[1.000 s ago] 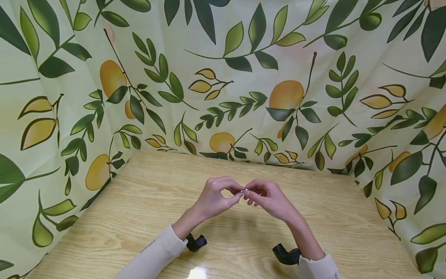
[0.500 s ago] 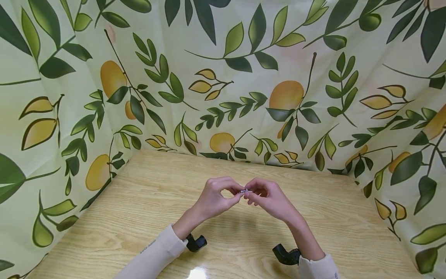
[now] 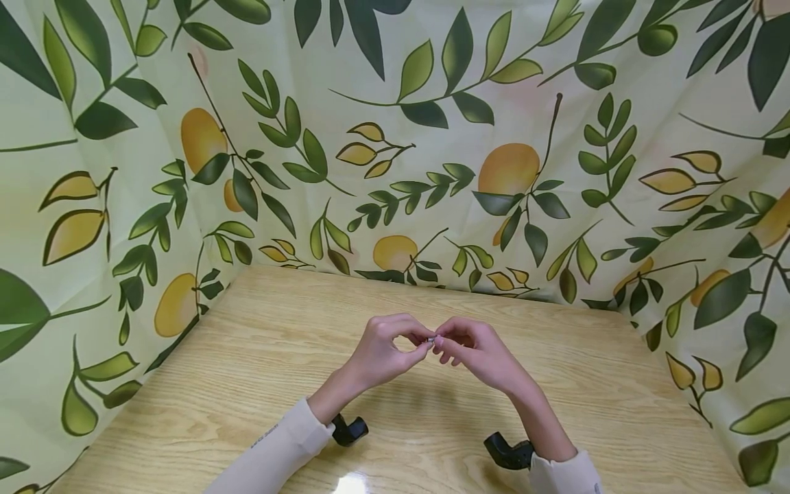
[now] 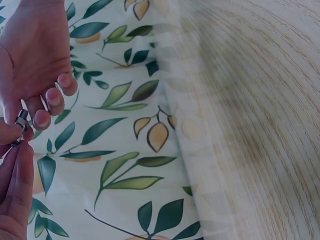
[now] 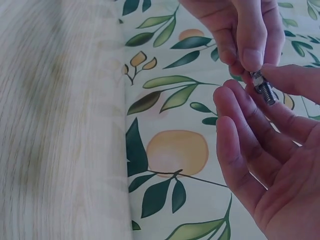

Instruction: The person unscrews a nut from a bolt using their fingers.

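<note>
A small metal bolt sits between the fingertips of the two hands, held up over the worktop where they meet. The left hand pinches one end of it between thumb and forefinger, while the right hand has its thumb and forefinger on it from the opposite side, its other fingers loosely bent. Half a second ago, the head view showed a pale, thin length of the bolt reaching across the right fingertips; now only a short grey piece shows in the gap, the rest covered, and both hands are in nearly the same place. The bolt is silvery and shiny, with a ridged, threaded shank and a brighter nut-like collar next to the left thumb; in the right wrist view it slants, its threaded end pointing down and to the right. Further out are pale sleeves on both forearms, a black curved piece at the left wrist and another black piece at the right, and behind the wood-grained surface hangs a cloth printed with leaves and orange fruit.
</note>
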The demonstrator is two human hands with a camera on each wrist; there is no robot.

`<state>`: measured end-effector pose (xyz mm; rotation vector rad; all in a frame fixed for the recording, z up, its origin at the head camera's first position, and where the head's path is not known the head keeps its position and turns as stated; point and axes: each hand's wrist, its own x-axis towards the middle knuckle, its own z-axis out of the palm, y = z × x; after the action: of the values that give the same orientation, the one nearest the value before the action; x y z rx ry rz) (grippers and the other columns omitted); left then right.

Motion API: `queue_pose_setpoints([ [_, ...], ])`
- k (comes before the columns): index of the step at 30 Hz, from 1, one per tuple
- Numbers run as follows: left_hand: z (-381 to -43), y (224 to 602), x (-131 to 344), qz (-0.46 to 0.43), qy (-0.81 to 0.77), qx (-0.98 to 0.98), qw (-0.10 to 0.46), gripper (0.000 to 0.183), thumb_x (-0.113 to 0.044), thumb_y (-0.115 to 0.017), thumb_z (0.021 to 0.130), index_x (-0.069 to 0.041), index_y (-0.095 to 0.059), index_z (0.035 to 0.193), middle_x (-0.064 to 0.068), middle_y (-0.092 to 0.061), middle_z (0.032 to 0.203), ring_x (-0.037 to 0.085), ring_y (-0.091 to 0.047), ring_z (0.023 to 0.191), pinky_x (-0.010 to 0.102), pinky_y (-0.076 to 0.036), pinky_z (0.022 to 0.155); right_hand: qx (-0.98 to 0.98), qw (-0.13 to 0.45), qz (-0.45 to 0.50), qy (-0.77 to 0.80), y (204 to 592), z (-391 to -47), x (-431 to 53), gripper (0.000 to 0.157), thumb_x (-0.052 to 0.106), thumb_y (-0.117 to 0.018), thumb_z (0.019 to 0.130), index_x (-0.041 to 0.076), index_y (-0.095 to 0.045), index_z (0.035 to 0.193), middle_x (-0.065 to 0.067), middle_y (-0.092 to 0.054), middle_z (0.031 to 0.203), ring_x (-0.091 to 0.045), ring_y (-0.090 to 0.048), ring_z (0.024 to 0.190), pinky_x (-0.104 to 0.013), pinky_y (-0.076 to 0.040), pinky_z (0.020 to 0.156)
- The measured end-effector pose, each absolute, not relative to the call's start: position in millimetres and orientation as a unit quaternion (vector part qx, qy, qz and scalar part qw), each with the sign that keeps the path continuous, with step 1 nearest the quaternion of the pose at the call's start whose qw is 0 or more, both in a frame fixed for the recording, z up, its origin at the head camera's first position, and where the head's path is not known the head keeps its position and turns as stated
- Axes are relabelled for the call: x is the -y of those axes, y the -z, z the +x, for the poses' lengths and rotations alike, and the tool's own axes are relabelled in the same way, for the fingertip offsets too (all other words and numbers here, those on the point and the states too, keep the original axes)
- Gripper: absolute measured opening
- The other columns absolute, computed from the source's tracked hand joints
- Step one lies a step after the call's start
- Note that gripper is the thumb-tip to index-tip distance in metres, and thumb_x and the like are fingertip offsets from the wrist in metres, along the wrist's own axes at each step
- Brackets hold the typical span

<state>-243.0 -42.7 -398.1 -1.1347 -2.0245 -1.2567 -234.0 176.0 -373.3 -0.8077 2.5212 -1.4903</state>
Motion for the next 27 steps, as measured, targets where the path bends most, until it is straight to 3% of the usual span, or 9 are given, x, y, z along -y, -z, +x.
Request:
queue_pose_setpoints([
  [8,-241.9,396.8,43.2,-0.415,0.462,0.745,0.243,0.012,0.000,-0.080,0.085,-0.006,-0.080,0.094,0.003,-0.078,0.087,0.007,-0.072,0.075,0.016,-0.060,0.072,-0.833,0.035,-0.251,0.492,373.7,-233.6,-174.2,0.016,0.016,-0.071,0.097,0.007,-0.069,0.110,-0.009,-0.072,0.094,-0.019,-0.071,0.077,-0.032,-0.061,0.070],
  [14,-242.9,397.7,43.1,-0.418,0.461,0.742,0.247,0.014,0.002,-0.081,0.083,-0.007,-0.080,0.094,0.001,-0.078,0.087,0.006,-0.072,0.075,0.017,-0.060,0.072,-0.833,0.040,-0.252,0.490,373.8,-233.5,-175.0,0.019,0.019,-0.068,0.100,0.006,-0.070,0.113,-0.013,-0.074,0.097,-0.027,-0.072,0.080,-0.031,-0.061,0.069],
  [21,-242.8,397.4,43.2,-0.419,0.461,0.744,0.245,0.013,0.001,-0.080,0.084,-0.007,-0.080,0.094,0.002,-0.078,0.087,0.006,-0.073,0.075,0.015,-0.059,0.073,-0.832,0.041,-0.250,0.494,373.8,-233.0,-175.0,0.016,0.017,-0.070,0.098,0.006,-0.070,0.110,-0.011,-0.073,0.097,-0.019,-0.071,0.079,-0.038,-0.063,0.073],
  [27,-243.4,397.4,42.9,-0.422,0.459,0.740,0.251,0.013,0.002,-0.080,0.084,-0.007,-0.080,0.094,0.002,-0.078,0.086,0.006,-0.073,0.075,0.015,-0.059,0.072,-0.836,0.032,-0.244,0.490,373.8,-233.3,-174.8,0.016,0.017,-0.072,0.097,0.007,-0.070,0.110,-0.011,-0.073,0.094,-0.022,-0.071,0.078,-0.034,-0.061,0.070],
])
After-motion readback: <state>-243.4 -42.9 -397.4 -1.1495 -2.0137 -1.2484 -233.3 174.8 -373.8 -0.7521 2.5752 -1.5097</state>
